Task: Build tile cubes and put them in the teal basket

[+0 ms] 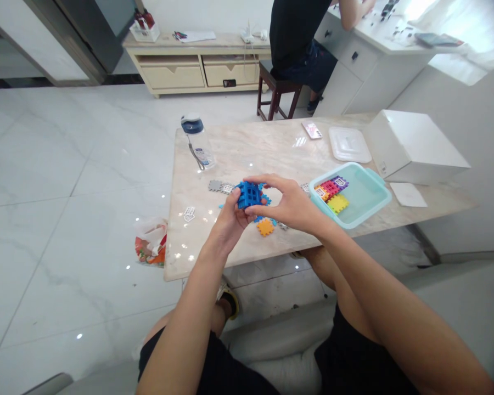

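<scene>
Above the table, a small blue block (250, 196) built from interlocking plastic pieces is held between both hands. My left hand (235, 216) grips its left side and underside. My right hand (286, 202) has its thumb and fingers closed around the right side. Behind and below lie loose interlocking pieces: an orange piece (265, 227), a grey piece (215, 186) and several blue ones partly hidden by the hands. White window-like pieces (189, 214) rest on the table to the left.
A light teal tub (370, 211) holds purple, red and yellow pieces. Beyond it are a white lid (349, 144), a white box (420, 145) and a phone (312, 130). A water bottle (200, 145) stands at the far left. Another person (298, 44) sits at a counter behind.
</scene>
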Action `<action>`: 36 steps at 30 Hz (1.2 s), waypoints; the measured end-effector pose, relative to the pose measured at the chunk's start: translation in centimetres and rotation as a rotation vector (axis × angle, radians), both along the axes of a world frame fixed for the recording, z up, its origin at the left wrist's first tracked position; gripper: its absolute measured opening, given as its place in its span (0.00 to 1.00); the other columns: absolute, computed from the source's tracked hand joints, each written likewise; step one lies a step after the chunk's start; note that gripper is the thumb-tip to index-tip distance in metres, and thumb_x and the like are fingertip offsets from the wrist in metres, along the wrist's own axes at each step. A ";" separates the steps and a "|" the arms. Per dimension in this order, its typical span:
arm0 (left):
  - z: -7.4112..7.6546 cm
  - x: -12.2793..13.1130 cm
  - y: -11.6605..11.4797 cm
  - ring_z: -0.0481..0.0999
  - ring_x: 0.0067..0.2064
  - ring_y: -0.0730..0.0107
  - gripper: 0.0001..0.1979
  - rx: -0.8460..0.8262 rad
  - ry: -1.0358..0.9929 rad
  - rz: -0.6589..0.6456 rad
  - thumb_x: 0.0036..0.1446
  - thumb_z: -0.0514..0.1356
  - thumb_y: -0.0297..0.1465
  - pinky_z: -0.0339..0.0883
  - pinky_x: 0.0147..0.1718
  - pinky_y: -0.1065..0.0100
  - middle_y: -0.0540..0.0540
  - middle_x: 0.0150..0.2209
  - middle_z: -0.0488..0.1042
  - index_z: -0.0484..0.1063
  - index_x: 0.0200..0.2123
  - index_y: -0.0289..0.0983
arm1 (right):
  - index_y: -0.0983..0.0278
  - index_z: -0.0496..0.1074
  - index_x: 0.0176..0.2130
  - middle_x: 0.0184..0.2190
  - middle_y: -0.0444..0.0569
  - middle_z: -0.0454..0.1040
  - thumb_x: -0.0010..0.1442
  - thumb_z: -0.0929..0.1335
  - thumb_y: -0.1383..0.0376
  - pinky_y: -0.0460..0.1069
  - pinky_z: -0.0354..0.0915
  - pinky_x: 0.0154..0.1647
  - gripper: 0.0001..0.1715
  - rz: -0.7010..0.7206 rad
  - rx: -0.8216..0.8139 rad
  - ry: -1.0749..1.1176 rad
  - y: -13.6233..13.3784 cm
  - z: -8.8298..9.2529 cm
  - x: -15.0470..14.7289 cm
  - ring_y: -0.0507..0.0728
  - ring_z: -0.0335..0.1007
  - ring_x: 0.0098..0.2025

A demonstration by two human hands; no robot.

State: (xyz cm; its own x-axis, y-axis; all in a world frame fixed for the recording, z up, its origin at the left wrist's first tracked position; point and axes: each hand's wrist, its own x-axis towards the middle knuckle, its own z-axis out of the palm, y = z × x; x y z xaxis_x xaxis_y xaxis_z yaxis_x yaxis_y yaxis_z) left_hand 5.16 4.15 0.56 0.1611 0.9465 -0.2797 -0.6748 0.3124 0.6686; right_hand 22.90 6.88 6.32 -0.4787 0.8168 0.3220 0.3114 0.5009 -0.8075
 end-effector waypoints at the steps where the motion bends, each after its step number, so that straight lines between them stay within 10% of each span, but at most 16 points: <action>1: -0.1 0.0 0.0 0.88 0.41 0.62 0.22 0.010 0.002 -0.009 0.61 0.73 0.51 0.78 0.37 0.70 0.43 0.39 0.87 0.83 0.45 0.38 | 0.51 0.79 0.62 0.60 0.47 0.83 0.60 0.82 0.58 0.64 0.70 0.70 0.33 0.003 0.006 -0.010 0.0 -0.1 0.1 0.66 0.78 0.63; 31: -1.2 -0.5 -0.3 0.88 0.47 0.44 0.31 0.223 0.205 -0.265 0.46 0.81 0.53 0.80 0.45 0.57 0.35 0.39 0.86 0.86 0.42 0.35 | 0.54 0.79 0.59 0.56 0.50 0.83 0.63 0.79 0.61 0.59 0.71 0.64 0.26 0.206 0.129 -0.186 0.3 -0.9 1.2 0.65 0.79 0.59; 36: -1.0 -0.5 0.0 0.86 0.42 0.52 0.30 0.206 0.277 -0.150 0.49 0.79 0.54 0.77 0.39 0.63 0.37 0.38 0.86 0.85 0.43 0.35 | 0.54 0.72 0.69 0.65 0.53 0.78 0.55 0.83 0.53 0.62 0.71 0.65 0.47 0.158 0.022 -0.094 0.7 -1.4 1.7 0.68 0.77 0.64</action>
